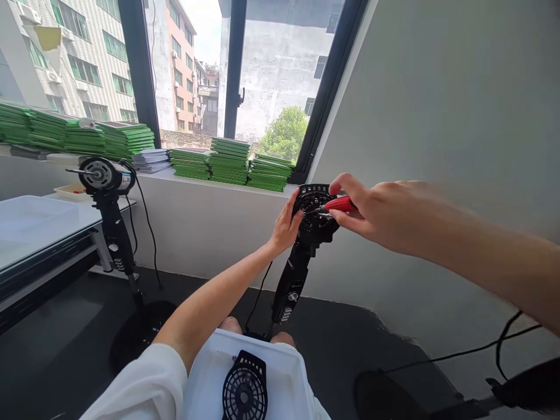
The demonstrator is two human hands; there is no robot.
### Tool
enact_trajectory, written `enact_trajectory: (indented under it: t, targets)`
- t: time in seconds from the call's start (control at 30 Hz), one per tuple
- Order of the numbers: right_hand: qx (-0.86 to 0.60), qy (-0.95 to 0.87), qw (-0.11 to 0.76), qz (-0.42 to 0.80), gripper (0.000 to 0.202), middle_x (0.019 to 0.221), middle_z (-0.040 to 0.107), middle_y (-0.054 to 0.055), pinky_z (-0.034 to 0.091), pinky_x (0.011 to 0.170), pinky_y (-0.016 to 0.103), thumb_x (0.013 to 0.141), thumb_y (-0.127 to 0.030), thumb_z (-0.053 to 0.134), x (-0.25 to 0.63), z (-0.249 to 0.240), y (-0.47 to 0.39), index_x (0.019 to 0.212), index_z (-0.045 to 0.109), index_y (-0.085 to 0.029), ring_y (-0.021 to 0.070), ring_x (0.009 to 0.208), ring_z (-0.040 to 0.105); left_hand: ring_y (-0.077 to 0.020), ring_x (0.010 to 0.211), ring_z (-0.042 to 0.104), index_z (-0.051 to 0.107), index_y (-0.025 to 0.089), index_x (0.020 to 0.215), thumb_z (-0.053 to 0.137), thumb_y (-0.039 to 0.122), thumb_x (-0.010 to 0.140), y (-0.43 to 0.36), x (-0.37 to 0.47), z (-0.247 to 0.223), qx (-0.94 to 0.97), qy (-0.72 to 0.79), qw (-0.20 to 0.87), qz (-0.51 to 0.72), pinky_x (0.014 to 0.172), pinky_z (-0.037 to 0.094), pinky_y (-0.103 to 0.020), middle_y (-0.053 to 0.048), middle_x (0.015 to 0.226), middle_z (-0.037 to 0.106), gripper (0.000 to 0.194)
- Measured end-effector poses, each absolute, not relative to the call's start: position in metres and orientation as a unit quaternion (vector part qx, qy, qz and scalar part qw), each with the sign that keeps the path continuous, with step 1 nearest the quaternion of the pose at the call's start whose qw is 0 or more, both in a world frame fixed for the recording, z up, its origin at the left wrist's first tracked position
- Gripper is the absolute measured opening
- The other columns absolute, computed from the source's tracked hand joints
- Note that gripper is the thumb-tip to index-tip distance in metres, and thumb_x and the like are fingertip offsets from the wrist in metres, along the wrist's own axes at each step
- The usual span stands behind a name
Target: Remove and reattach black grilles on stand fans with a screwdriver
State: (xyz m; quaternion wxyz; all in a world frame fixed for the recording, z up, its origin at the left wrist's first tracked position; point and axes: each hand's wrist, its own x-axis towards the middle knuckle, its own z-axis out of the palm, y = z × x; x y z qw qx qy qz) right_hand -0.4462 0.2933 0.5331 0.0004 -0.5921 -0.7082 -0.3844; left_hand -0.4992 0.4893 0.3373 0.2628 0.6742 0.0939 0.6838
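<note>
A black fan motor head with a slotted round cover (315, 226) tops a black stand column (292, 280) in front of the wall. My left hand (287, 226) wraps round the left side of that head, its fingers on the cover's edge. In my right hand (356, 204) is a red-handled screwdriver (340, 203), held from the right with its shaft pointing left across the cover. The exact spot that its tip meets is hard to make out. Another black slotted cover (244, 394) lies in a white tray (286, 373) on the lap.
A second fan stand (114, 224) stands at the left beside a table (52, 227). Green stacks (230, 162) line the window sill. Black cables hang near the stands. Part of another black stand (529, 388) lies at the lower right.
</note>
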Motion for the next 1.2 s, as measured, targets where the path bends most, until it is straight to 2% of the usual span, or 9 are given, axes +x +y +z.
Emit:
enact_trajectory:
  t: [0.13, 0.23, 0.4, 0.53, 0.63, 0.8, 0.93, 1.03, 1.2]
  targets:
    - [-0.626, -0.645, -0.090, -0.429, 0.047, 0.052, 0.053, 0.005, 0.026, 0.053, 0.031, 0.103, -0.056, 0.040, -0.454, 0.533, 0.291, 0.096, 0.067, -0.018, 0.0212, 0.051, 0.052, -0.0228, 0.149, 0.046, 0.036, 0.026, 0.157, 0.042, 0.042, 0.107, 0.487, -0.498, 0.345, 0.644, 0.102, 0.302, 0.695, 0.125, 0.037, -0.043, -0.007, 0.160, 0.049, 0.053]
    - [-0.600, -0.700, -0.101, -0.374, 0.038, 0.063, 0.064, 0.005, 0.027, 0.053, 0.030, 0.102, -0.047, 0.049, -0.456, 0.533, 0.290, 0.119, 0.063, -0.017, 0.0206, 0.056, 0.056, -0.0225, 0.144, 0.052, 0.038, 0.029, 0.156, 0.044, 0.042, 0.106, 0.487, -0.500, 0.346, 0.647, 0.114, 0.312, 0.687, 0.123, 0.040, -0.043, -0.006, 0.154, 0.056, 0.052]
    - [-0.627, -0.649, -0.100, -0.419, 0.047, 0.056, 0.058, 0.006, 0.029, 0.053, 0.031, 0.104, -0.054, 0.038, -0.454, 0.537, 0.289, 0.103, 0.068, -0.017, 0.0237, 0.055, 0.057, -0.0236, 0.157, 0.033, 0.023, 0.030, 0.163, 0.037, 0.045, 0.106, 0.491, -0.505, 0.337, 0.697, 0.091, 0.269, 0.659, 0.130, 0.029, -0.042, -0.004, 0.169, 0.035, 0.061]
    - [-0.610, -0.699, -0.069, -0.366, 0.048, 0.067, 0.066, 0.006, 0.031, 0.052, 0.031, 0.102, -0.049, 0.036, -0.454, 0.539, 0.289, 0.126, 0.060, -0.015, 0.0235, 0.056, 0.059, -0.0265, 0.158, 0.031, 0.023, 0.031, 0.164, 0.038, 0.050, 0.105, 0.494, -0.504, 0.332, 0.713, 0.050, 0.261, 0.648, 0.131, 0.024, -0.045, -0.004, 0.170, 0.035, 0.063]
    - [-0.615, -0.659, -0.085, -0.426, 0.059, 0.062, 0.062, 0.010, 0.031, 0.053, 0.033, 0.106, -0.056, 0.023, -0.458, 0.540, 0.287, 0.106, 0.067, -0.016, 0.0268, 0.059, 0.060, -0.0263, 0.157, 0.033, 0.029, 0.031, 0.162, 0.028, 0.053, 0.107, 0.495, -0.503, 0.331, 0.704, 0.042, 0.256, 0.661, 0.131, 0.024, -0.045, -0.003, 0.167, 0.039, 0.060]
    - [-0.601, -0.696, -0.127, -0.371, 0.046, 0.067, 0.066, 0.007, 0.032, 0.054, 0.031, 0.104, -0.051, 0.037, -0.459, 0.542, 0.285, 0.122, 0.060, -0.015, 0.0242, 0.061, 0.062, -0.0281, 0.155, 0.036, 0.035, 0.028, 0.160, 0.029, 0.059, 0.106, 0.493, -0.503, 0.331, 0.685, 0.064, 0.259, 0.678, 0.130, 0.028, -0.043, -0.005, 0.165, 0.043, 0.062]
    - [-0.627, -0.661, -0.104, -0.399, 0.054, 0.065, 0.063, 0.009, 0.031, 0.057, 0.032, 0.106, -0.058, 0.030, -0.457, 0.539, 0.287, 0.104, 0.065, -0.017, 0.0254, 0.064, 0.062, -0.0265, 0.156, 0.035, 0.035, 0.028, 0.159, 0.032, 0.055, 0.107, 0.491, -0.501, 0.335, 0.673, 0.072, 0.283, 0.679, 0.132, 0.025, -0.046, -0.005, 0.164, 0.043, 0.059]
    - [-0.627, -0.687, -0.096, -0.354, 0.044, 0.067, 0.065, 0.005, 0.030, 0.056, 0.031, 0.104, -0.051, 0.037, -0.458, 0.537, 0.288, 0.123, 0.059, -0.018, 0.0222, 0.059, 0.059, -0.0245, 0.154, 0.038, 0.038, 0.031, 0.159, 0.036, 0.053, 0.107, 0.490, -0.501, 0.337, 0.668, 0.073, 0.285, 0.684, 0.132, 0.028, -0.044, -0.003, 0.162, 0.046, 0.056]
    - [-0.630, -0.663, -0.103, -0.391, 0.054, 0.066, 0.063, 0.008, 0.032, 0.059, 0.033, 0.105, -0.059, 0.030, -0.460, 0.538, 0.288, 0.106, 0.066, -0.019, 0.0263, 0.065, 0.062, -0.0250, 0.152, 0.042, 0.041, 0.030, 0.157, 0.037, 0.055, 0.106, 0.489, -0.503, 0.339, 0.662, 0.072, 0.273, 0.694, 0.130, 0.031, -0.045, -0.005, 0.161, 0.048, 0.057]
